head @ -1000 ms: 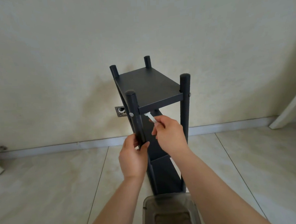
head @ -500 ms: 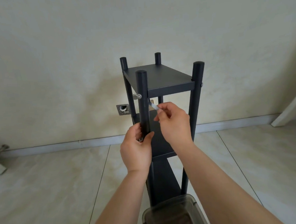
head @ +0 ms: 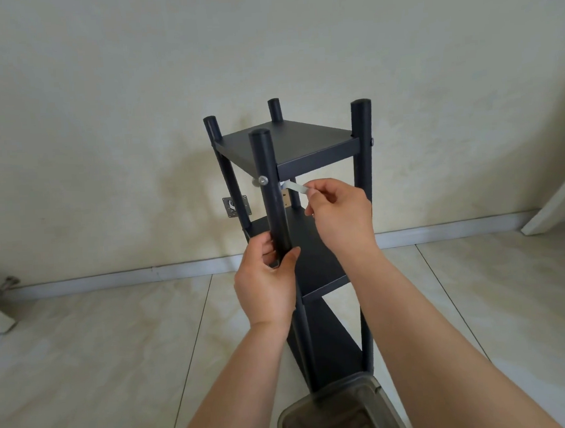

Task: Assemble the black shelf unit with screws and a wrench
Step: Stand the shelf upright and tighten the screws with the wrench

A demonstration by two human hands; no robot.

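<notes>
Nearest, a clear tub [head: 344,410] sits at the frame's bottom edge, against the foot of the shelf [head: 290,148], which stands upright on the tiled floor [head: 101,338]. Left hand [head: 266,283] wraps the near-left post [head: 270,194] from below, thumb and fingers curled round it. Right hand [head: 340,214] pinches a pale wrench [head: 294,187], its head at the post just under the top board. Screw [head: 263,180] shows on the post's outer face. Behind, a wall [head: 104,92] with a metal plate [head: 236,205].

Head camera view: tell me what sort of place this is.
Probably a bare room in a home, being furnished. A plain plaster wall meets a glossy tiled floor at a white skirting board, and a half-built black shelf unit stands on the tiles.
</notes>
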